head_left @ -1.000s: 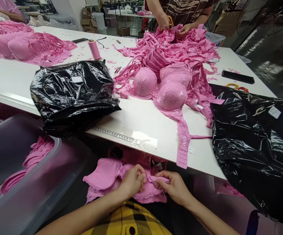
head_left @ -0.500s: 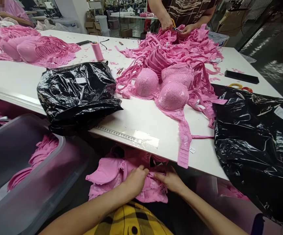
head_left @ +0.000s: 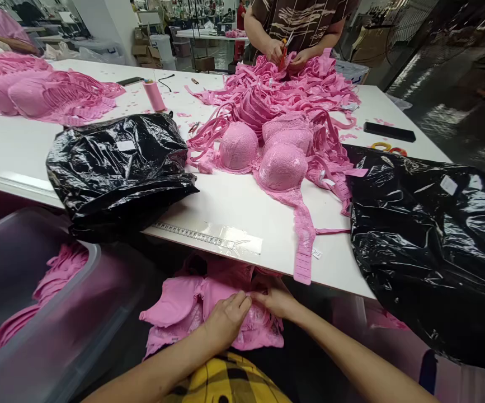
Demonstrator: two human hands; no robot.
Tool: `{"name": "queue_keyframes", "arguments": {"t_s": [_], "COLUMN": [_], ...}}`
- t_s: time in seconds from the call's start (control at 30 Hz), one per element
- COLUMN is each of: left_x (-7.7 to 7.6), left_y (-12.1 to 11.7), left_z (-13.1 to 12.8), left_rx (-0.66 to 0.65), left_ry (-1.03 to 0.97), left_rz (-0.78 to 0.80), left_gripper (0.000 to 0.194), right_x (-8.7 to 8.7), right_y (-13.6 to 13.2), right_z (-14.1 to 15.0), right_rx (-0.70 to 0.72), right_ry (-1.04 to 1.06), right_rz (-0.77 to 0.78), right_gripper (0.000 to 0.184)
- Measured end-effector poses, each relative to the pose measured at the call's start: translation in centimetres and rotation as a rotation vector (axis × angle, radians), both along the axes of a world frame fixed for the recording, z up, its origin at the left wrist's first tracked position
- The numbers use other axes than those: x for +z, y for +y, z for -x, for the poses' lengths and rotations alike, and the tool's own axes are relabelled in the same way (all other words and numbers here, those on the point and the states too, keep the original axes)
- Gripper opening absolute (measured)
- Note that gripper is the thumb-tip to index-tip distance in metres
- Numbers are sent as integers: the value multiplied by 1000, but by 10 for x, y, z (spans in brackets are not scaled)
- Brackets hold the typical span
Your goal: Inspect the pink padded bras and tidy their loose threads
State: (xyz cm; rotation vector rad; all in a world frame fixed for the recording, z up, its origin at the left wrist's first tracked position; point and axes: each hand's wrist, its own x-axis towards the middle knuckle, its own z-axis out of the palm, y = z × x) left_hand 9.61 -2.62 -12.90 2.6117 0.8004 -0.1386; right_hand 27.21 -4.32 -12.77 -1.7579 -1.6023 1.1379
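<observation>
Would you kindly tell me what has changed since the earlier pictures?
The right hand has moved leftward, its fingers now close beside the left hand at the pink garment. Across the table, a co-worker's scissors now point upward. The black bags and pink spool stayed put.

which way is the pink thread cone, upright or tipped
Upright: the pink thread cone stands on its end on the white table, beyond the black bag on the left.

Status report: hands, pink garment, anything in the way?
Left hand and right hand close together on pink garment. Garment rumpled. Far part runs under table.
</observation>
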Motion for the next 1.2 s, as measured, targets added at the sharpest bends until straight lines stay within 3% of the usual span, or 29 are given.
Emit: {"name": "queue_keyframes", "arguments": {"t_s": [0.27, 0.43, 0.6, 0.7, 0.87, 0.97, 1.1, 1.2], "left_x": [-7, -12, -14, -12, -11, -9, -3, 0], "left_y": [-2, -6, -9, -7, -4, -3, 1, 4], "left_z": [12, 13, 16, 17, 21, 24, 26, 27], "left_rx": [36, -3, 59, 20, -26, 9, 217, 227], "left_ry": [-106, -202, -242, -316, -385, -375, -366, -410], "left_rz": [-130, -183, -154, -236, -313, -259, 11, 130], "left_gripper": [34, 29, 23, 23, 23, 24, 16, 15], "right_x": [-4, -14, -20, -17, -19, -20, -18, -18], "right_y": [-18, -24, -24, -20, -12, -10, -12, -14], "right_z": [8, 15, 18, 24, 31, 30, 30, 32], "right_rx": [-72, -188, -138, -182, -118, -86, -132, -145], "right_ry": [2, 273, 407, 445, 609, 656, 620, 589], "right_rz": [-28, 67, 177, 165, 292, 322, 279, 272], "right_gripper": [17, 16, 10, 9, 28, 30, 20, 16]}}
